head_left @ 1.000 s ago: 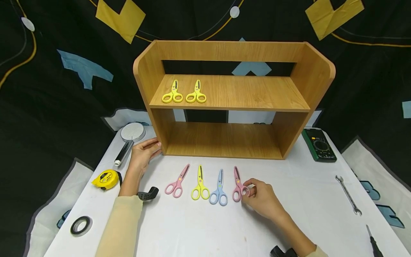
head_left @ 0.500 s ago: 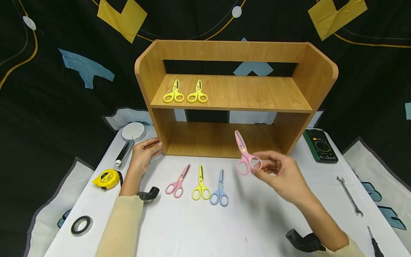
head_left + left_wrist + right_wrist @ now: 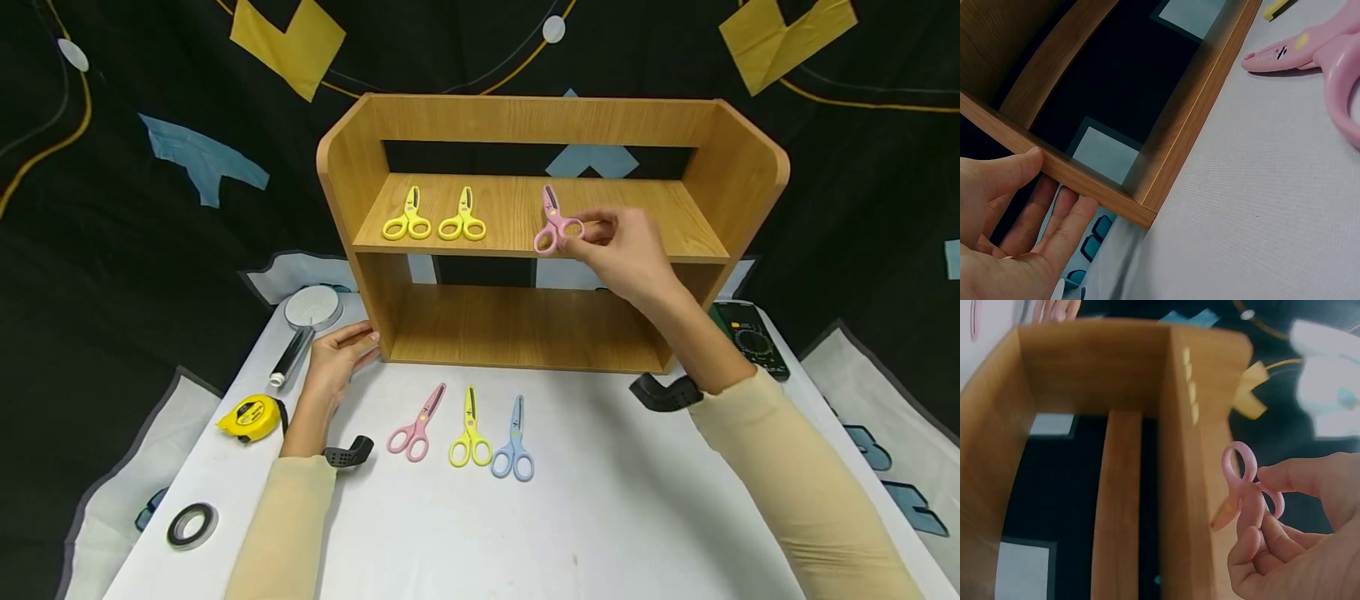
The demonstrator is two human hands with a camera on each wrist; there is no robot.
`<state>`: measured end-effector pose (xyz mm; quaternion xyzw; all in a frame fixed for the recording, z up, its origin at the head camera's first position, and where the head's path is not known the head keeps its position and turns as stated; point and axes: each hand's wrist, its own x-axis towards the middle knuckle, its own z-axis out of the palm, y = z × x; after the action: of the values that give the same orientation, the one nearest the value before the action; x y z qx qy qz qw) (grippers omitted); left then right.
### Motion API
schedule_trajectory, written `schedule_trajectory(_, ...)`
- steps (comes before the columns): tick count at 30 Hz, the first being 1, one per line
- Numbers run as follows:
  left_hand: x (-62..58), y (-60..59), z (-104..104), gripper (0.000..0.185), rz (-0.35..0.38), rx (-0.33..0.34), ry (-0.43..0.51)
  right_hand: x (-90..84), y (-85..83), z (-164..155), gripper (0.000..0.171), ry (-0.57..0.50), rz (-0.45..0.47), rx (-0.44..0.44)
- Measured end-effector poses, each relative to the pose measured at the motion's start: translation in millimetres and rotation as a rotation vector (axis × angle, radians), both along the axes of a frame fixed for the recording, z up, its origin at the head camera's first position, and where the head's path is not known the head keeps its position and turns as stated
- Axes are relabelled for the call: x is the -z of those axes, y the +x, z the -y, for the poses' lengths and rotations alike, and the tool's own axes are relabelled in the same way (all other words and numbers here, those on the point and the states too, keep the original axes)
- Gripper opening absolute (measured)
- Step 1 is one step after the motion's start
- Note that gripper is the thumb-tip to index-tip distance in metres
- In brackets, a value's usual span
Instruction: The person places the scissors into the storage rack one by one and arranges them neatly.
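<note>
My right hand pinches one handle loop of pink scissors at the upper shelf of a wooden rack. Their blades point up and back; the right wrist view shows the thumb and fingers around the loop. On that shelf, to the left, lie two yellow scissors. My left hand rests against the rack's left side panel, its thumb on the front edge and the fingers along the outer face. In front of the rack lie pink scissors, yellow-green scissors and blue scissors.
The lower shelf spans the rack's base. Along the left are a round white-topped object with a black handle, a yellow tape measure and a tape roll. A multimeter stands right, partly behind my forearm.
My right hand picked the rightmost pink scissors off the table and carried them up to the upper shelf. My left hand stayed at the rack's side.
</note>
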<state>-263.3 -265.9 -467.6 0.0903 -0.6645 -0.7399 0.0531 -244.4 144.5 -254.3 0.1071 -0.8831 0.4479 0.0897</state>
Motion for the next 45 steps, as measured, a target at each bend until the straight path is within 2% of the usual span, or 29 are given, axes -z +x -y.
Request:
schedule_trajectory(4,0.2,0.0,-2.1,0.048,0.009,0.003,-0.014,-2.8,-25.7,14.0,0.042,-0.01,0.045,0.004)
schedule_trajectory(9,0.0,-0.6,-3.4,0.047,0.015,-0.003,-0.037,-5.1,-43.0,33.8,0.041,-0.046,0.112,-0.013)
schedule_trajectory(16,0.4,-1.3,-4.1,0.048,0.002,-0.004,-0.002,-1.6,-48.6,46.0,0.034,0.126,0.022,-0.047)
schedule_trajectory(24,2.7,-1.2,-6.9,0.048,0.013,-0.004,-0.012,5.0,-45.7,41.9,0.041,0.145,-0.006,-0.065)
schedule_trajectory(29,1.3,1.1,-3.4,0.048,0.009,-0.013,-0.006,5.2,-30.2,37.2,0.044,0.102,-0.033,-0.06)
schedule_trajectory(34,0.8,2.2,-0.1,0.048,0.008,-0.014,-0.001,16.9,0.2,28.0,0.042,0.024,-0.047,-0.083)
schedule_trajectory(38,0.8,2.9,-0.4,0.049,0.03,-0.016,-0.008,39.6,29.0,17.5,0.043,0.011,-0.013,-0.12)
schedule_trajectory(45,-1.0,1.3,-0.7,0.049,0.026,-0.008,0.01,96.6,71.2,7.7,0.041,0.013,0.072,-0.168)
